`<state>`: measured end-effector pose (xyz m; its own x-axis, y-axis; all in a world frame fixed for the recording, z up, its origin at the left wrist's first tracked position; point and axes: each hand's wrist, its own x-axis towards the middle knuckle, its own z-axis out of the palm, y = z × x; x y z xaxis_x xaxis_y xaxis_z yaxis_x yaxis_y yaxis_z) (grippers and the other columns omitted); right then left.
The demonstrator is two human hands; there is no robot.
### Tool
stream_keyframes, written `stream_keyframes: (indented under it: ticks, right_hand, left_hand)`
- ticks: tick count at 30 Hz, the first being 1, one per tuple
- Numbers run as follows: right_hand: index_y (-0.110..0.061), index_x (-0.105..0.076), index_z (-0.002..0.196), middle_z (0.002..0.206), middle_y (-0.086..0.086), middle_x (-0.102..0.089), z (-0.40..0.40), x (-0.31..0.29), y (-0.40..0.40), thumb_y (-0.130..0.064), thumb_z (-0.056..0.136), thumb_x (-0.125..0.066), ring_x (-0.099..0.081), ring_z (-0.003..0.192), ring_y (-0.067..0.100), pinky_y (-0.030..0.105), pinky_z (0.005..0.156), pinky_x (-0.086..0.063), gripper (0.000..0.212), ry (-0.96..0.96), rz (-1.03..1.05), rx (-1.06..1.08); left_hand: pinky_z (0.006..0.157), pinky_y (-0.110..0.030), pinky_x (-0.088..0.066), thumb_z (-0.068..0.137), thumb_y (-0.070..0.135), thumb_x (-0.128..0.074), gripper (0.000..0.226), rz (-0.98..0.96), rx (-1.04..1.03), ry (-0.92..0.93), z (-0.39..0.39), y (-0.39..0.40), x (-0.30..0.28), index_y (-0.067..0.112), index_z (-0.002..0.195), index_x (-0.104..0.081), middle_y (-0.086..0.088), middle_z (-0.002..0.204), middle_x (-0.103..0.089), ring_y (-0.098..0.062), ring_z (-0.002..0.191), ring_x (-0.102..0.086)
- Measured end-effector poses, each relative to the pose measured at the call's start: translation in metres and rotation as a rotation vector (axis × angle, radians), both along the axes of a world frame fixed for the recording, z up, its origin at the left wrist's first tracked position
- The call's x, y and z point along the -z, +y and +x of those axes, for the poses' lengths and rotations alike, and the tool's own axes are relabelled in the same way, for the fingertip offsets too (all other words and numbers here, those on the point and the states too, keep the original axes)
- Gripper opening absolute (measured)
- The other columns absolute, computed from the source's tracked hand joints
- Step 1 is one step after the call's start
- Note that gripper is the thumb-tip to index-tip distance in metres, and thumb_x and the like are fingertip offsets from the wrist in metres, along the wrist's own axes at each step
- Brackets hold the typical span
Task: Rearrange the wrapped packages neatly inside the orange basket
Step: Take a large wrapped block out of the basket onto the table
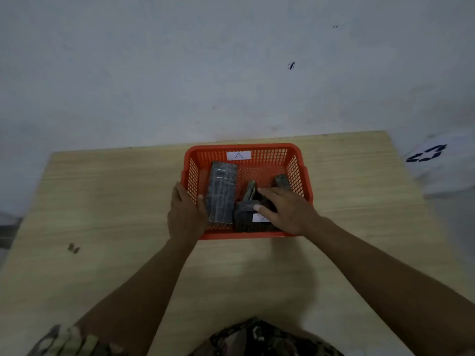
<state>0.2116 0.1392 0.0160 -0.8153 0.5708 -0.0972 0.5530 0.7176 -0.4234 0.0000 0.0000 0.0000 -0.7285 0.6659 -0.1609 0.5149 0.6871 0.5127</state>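
The right hand (285,210) is laid palm-down inside the orange basket (246,236), fingers spread and pressed onto a dark wrapped package (244,219) at the basket's near edge; the thumb is set against its top, just above a white label (260,218) partly hidden by the hand. No closed grasp can be made out. The left hand (186,214) is placed against the basket's near left corner, the palm outside the wall and the thumb hooked over the rim, touching the side of a long package (222,192).

That long package is laid flat along the basket's left wall, dark grey and glossy under clear wrap. A thin package (251,190) is stood on edge, tilted, near the basket's middle, just beyond the right fingers. A fourth package (282,181) is seen by the right wall. A white tag marked "A" (239,155) is fixed to the far wall.

The basket is set near the far edge of the wooden table (102,201).
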Motion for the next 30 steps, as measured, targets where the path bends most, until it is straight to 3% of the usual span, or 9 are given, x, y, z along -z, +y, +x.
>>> stream_keyframes:
  ticks: [4, 7, 11, 15, 19, 21, 23, 26, 30]
  right_hand:
    - [-0.017, -0.055, 0.139, 0.132, 0.004, -0.064, 0.004, 0.007, 0.001, -0.059, 0.095, -0.048, -0.061, 0.116, 0.022, 0.033, 0.095, -0.047, 0.061, -0.011, 0.021, -0.028]
    - [-0.018, -0.056, 0.136, 0.127, 0.003, -0.066, 0.008, 0.012, 0.004, -0.06, 0.093, -0.05, -0.062, 0.112, 0.022, 0.031, 0.09, -0.046, 0.061, -0.005, 0.046, -0.065]
    - [-0.016, -0.058, 0.132, 0.121, 0.008, -0.069, 0.012, 0.011, 0.009, -0.05, 0.095, -0.055, -0.065, 0.104, 0.025, 0.032, 0.082, -0.05, 0.051, 0.118, 0.086, 0.018]
    - [-0.017, -0.06, 0.129, 0.108, 0.001, -0.07, 0.011, -0.004, 0.02, -0.044, 0.1, -0.049, -0.065, 0.093, 0.014, 0.025, 0.077, -0.052, 0.041, 0.391, -0.077, 0.333]
    - [-0.023, -0.069, 0.108, 0.088, -0.014, -0.066, 0.018, -0.021, 0.041, -0.044, 0.1, -0.047, -0.059, 0.078, -0.006, 0.006, 0.065, -0.041, 0.031, 0.697, -0.118, 0.798]
    - [-0.024, -0.068, 0.095, 0.08, -0.013, -0.064, 0.028, -0.024, 0.055, -0.05, 0.099, -0.044, -0.058, 0.073, -0.006, 0.014, 0.065, -0.043, 0.036, 0.762, -0.145, 0.987]
    - [-0.021, -0.063, 0.083, 0.076, -0.009, -0.063, 0.04, -0.021, 0.069, -0.054, 0.099, -0.04, -0.059, 0.074, 0.008, 0.029, 0.068, -0.047, 0.043, 0.747, -0.139, 1.131]
    - [-0.014, -0.064, 0.083, 0.086, 0.008, -0.067, 0.059, -0.007, 0.082, -0.051, 0.101, -0.036, -0.061, 0.085, 0.028, 0.038, 0.075, -0.047, 0.05, 0.726, -0.107, 1.312]
    - [-0.005, -0.066, 0.118, 0.125, 0.021, -0.063, 0.081, 0.022, 0.081, -0.056, 0.101, -0.032, -0.058, 0.113, 0.038, 0.033, 0.086, -0.043, 0.064, 0.64, -0.328, 1.57]
  left_hand:
    - [0.088, -0.054, -0.048, 0.103, 0.034, -0.039, 0.063, 0.085, -0.14, -0.005, -0.002, 0.005, 0.006, 0.005, 0.154, -0.018, -0.023, 0.143, -0.044, -0.045, 0.116, -0.055]
    - [0.085, -0.051, -0.05, 0.103, 0.032, -0.037, 0.041, 0.126, -0.239, -0.016, -0.007, 0.008, 0.012, 0.001, 0.129, -0.045, -0.025, 0.121, -0.06, -0.045, 0.105, -0.061]
    - [0.08, -0.054, -0.052, 0.104, 0.032, -0.036, 0.036, 0.088, -0.285, 0.015, -0.01, 0.01, 0.016, 0.0, 0.11, -0.049, -0.03, 0.104, -0.065, -0.048, 0.094, -0.063]
    - [0.074, -0.048, -0.05, 0.104, 0.035, -0.034, 0.035, 0.08, -0.291, 0.013, -0.011, 0.01, 0.022, 0.003, 0.108, -0.047, -0.028, 0.103, -0.065, -0.046, 0.092, -0.063]
    - [0.07, -0.046, -0.045, 0.104, 0.036, -0.034, 0.035, 0.087, -0.292, 0.03, -0.012, 0.009, 0.027, 0.003, 0.107, -0.047, -0.029, 0.102, -0.065, -0.047, 0.091, -0.063]
    - [0.071, -0.046, -0.044, 0.104, 0.036, -0.035, 0.035, 0.086, -0.299, 0.039, -0.011, 0.01, 0.028, 0.003, 0.106, -0.047, -0.029, 0.101, -0.065, -0.047, 0.091, -0.063]
    - [0.07, -0.044, -0.041, 0.103, 0.036, -0.035, 0.034, 0.085, -0.303, 0.055, -0.012, 0.01, 0.03, 0.004, 0.106, -0.047, -0.029, 0.101, -0.065, -0.048, 0.092, -0.063]
    - [0.071, -0.046, -0.043, 0.103, 0.036, -0.035, 0.034, 0.087, -0.295, 0.07, -0.012, 0.01, 0.03, 0.004, 0.105, -0.046, -0.03, 0.1, -0.065, -0.049, 0.091, -0.062]
    - [0.074, -0.049, -0.047, 0.103, 0.037, -0.034, 0.034, 0.08, -0.286, 0.069, -0.013, 0.009, 0.031, 0.005, 0.105, -0.045, -0.029, 0.101, -0.065, -0.048, 0.091, -0.063]
